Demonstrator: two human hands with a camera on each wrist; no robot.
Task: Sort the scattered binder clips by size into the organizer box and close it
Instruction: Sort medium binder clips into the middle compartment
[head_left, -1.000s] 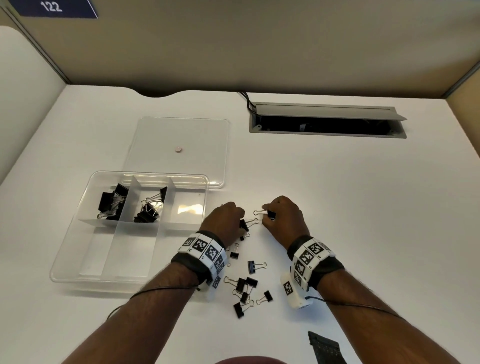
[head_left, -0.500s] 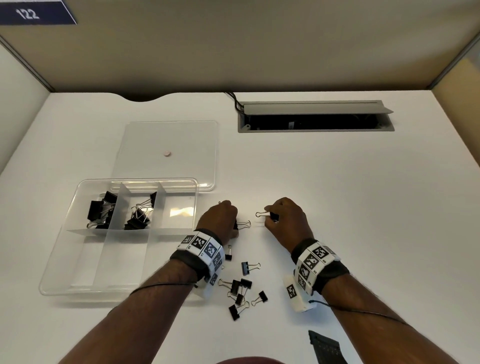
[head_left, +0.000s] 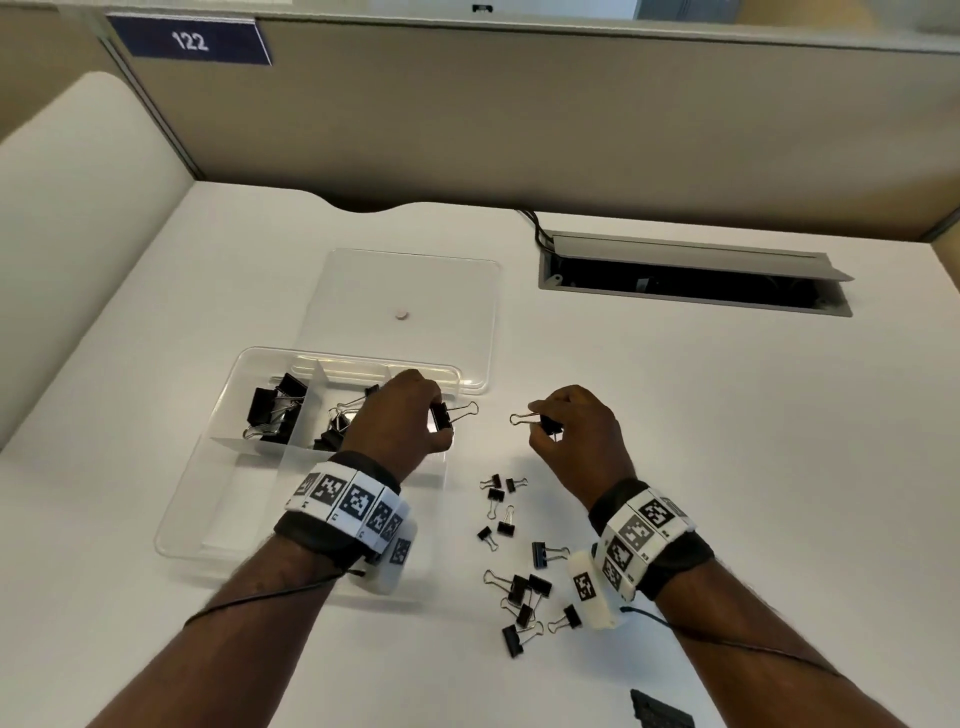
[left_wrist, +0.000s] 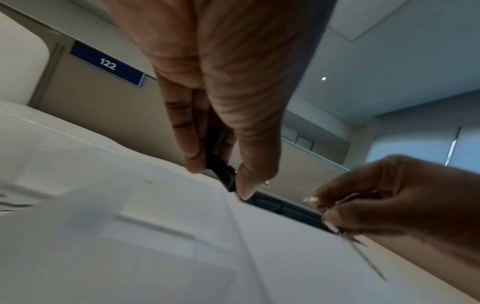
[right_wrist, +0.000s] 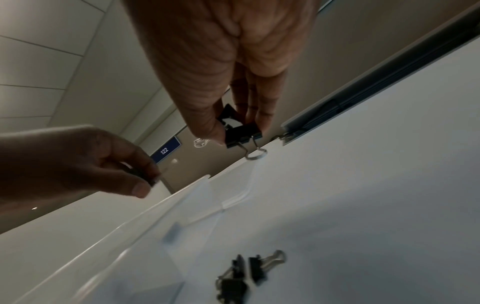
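My left hand (head_left: 415, 421) pinches a black binder clip (head_left: 442, 415) over the right back part of the clear organizer box (head_left: 218, 499); the clip (left_wrist: 221, 170) sits between thumb and fingers in the left wrist view. To its right, above the bare table, my right hand (head_left: 566, 431) pinches another black binder clip (head_left: 549, 425), shown as clip (right_wrist: 241, 131) in the right wrist view. Large clips (head_left: 272, 410) fill the back left compartment, medium clips (head_left: 337, 431) the back middle one. Several small clips (head_left: 514, 571) lie scattered between my wrists.
The clear lid (head_left: 410, 306) lies flat behind the box. An open grey cable hatch (head_left: 691, 275) is set in the table at the back right. A dark object (head_left: 660, 714) pokes in at the near edge. Partition walls close the desk's back and left.
Both hands rose off the table with their clips. My left hand moved left and back, from the scattered clips to over the box's right compartment. The right hand shifted slightly.
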